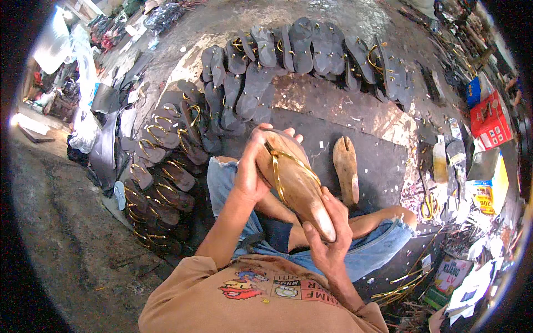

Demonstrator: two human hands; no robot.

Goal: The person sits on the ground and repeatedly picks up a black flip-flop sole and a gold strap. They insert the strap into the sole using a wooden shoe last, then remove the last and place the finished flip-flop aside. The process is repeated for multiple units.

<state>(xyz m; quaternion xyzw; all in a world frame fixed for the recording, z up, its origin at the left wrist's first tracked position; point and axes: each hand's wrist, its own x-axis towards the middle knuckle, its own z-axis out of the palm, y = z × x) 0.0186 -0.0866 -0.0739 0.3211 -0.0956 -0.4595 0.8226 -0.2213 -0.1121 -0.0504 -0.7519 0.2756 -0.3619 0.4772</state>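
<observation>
In front of my body I hold a wooden shoe last (297,183) with a gold thong strap (303,160) stretched over it and part of a dark sandal sole (290,142) showing behind its toe end. My left hand (251,175) is wrapped round the toe end from the left, fingertips showing past its far edge. My right hand (331,225) grips the narrow heel end, thumb on the near side. A second wooden last (346,169), slotted at its far end, lies on the dark mat (379,161) beyond my right hand.
Dark sandals with gold straps (162,132) lie in rows to the left; several soles (302,44) stand along the far side. At right are scissors (427,204), a red box (491,121), a tin can (448,280) and gold strips (401,291). My crossed legs (372,222) border the mat.
</observation>
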